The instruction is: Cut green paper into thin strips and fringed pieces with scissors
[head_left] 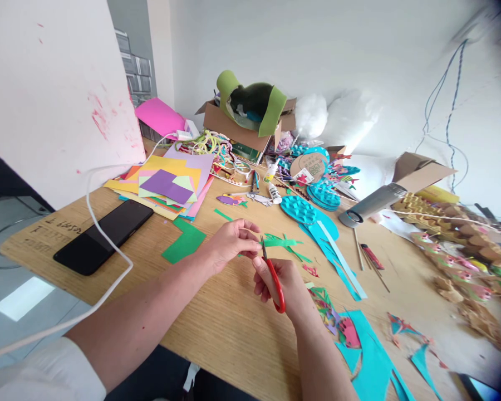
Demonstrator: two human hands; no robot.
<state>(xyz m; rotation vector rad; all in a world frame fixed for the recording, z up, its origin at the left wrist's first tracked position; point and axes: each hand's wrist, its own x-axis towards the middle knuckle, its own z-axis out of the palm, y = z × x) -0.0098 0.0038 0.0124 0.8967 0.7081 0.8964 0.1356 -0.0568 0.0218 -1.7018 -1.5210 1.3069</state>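
Observation:
My right hand (281, 287) is closed around the red handles of a pair of scissors (275, 278), whose blades point up and away from me. Just left of the blades, my left hand (234, 242) pinches a thin strip of green paper (278, 243). The strip crosses behind the scissor tips; whether the blades are cutting into it I cannot tell. Several more narrow green strips (298, 253) lie on the table behind. To the left of my left hand lies a larger green paper piece (183, 240) with a cut-out corner.
A black phone (104, 236) lies at left, with a white cable (92, 211) looping past it. Behind it is a stack of coloured paper (167, 186). Blue paper scraps (369, 356) lie at right. A grey tube (371, 206), glue bottle (274, 193) and cardboard box (237, 128) stand farther back.

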